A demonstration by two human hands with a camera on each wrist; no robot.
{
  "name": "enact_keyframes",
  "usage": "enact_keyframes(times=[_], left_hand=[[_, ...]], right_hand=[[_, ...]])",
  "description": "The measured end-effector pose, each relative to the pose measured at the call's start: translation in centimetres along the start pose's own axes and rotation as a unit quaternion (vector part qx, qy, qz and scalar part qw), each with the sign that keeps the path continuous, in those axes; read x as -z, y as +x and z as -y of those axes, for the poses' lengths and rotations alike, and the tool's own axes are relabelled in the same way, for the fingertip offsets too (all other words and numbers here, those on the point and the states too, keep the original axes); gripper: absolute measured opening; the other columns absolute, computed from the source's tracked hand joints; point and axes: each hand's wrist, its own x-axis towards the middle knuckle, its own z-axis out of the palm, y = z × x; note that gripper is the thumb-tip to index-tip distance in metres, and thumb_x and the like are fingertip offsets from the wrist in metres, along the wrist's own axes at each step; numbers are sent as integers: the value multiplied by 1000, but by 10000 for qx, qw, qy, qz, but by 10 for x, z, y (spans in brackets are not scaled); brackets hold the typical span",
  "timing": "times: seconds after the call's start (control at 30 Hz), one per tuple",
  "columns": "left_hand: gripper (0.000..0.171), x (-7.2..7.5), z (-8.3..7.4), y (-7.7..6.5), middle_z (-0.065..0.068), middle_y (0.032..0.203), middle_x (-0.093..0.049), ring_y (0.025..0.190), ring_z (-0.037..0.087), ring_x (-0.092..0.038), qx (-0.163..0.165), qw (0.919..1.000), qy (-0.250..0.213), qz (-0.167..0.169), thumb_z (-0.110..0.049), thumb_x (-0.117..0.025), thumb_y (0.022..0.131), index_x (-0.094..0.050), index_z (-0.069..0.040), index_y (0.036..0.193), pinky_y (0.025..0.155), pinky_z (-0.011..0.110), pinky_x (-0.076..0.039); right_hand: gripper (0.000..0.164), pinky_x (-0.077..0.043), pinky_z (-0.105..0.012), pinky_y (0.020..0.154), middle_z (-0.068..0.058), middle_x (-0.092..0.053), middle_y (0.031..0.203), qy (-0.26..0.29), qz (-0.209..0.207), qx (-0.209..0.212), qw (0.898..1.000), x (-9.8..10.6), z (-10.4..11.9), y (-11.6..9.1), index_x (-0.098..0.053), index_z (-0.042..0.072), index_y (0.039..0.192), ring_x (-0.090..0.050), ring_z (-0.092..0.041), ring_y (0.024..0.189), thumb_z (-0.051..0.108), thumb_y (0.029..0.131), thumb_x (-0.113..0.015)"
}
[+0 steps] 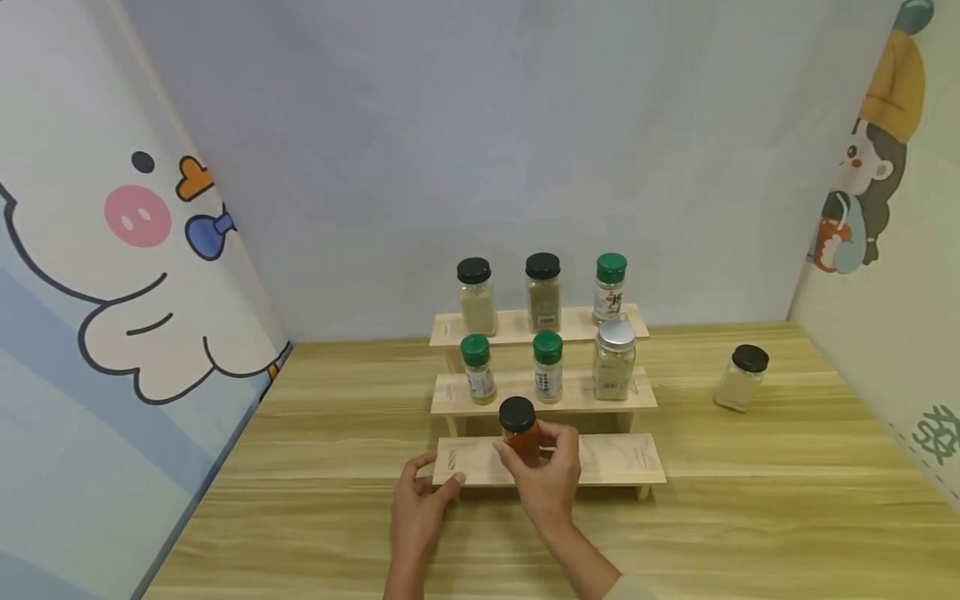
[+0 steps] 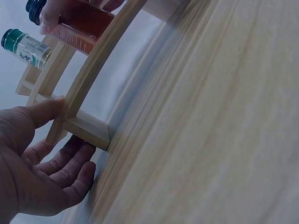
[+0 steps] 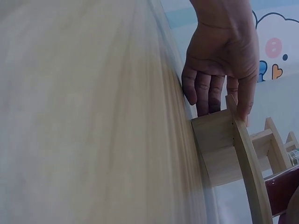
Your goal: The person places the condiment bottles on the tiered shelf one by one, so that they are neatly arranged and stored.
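Note:
My right hand point(image 1: 553, 483) holds a spice jar point(image 1: 518, 415) with a black lid and red-orange contents, upright at the lowest step of a three-step wooden rack point(image 1: 618, 458). Its thumb and fingers wrap the jar's sides. In the left wrist view, the red jar point(image 2: 81, 23) stands close at the step's board. My left hand point(image 1: 420, 508) grips that step's left end, thumb on the board's top edge. The other fingers bend around the end and its support leg point(image 2: 88, 130), as the left wrist view shows. The left hand point(image 3: 222, 65) appears in the right wrist view too.
Two green-capped shakers point(image 1: 548, 367) and a silver-lidded jar point(image 1: 615, 362) stand on the middle step. Up top are two black-lidded jars point(image 1: 543, 292) and a green-capped shaker point(image 1: 609, 287). Another black-lidded jar point(image 1: 741, 379) stands on the table point(image 1: 750, 500) at right. Printed curtains point(image 1: 480, 150) enclose the table.

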Motion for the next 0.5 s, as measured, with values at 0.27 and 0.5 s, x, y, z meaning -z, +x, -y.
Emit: enact_keyframes(times=[0.27, 0.5], left_hand=[[57, 0, -1, 1, 10, 75, -63, 56, 13, -51, -37, 10000, -20, -3, -15, -78, 75, -53, -1, 124, 49, 26, -38], [56, -1, 0, 2, 10, 73, -63, 56, 13, -51, -26, 10000, 1, -32, -14, -78, 75, -53, -1, 123, 49, 26, -38]], right_hand=[[58, -43, -30, 63, -7, -50, 92, -300, -14, -92, 9995, -5, 4, 1, -48, 1, 101, -46, -16, 79, 13, 60, -88], [66, -39, -40, 72, -11, -47, 98, -428, 393, -123, 9982, 3, 7, -2, -45, 0, 108, -44, -25, 86, 16, 60, -87]])
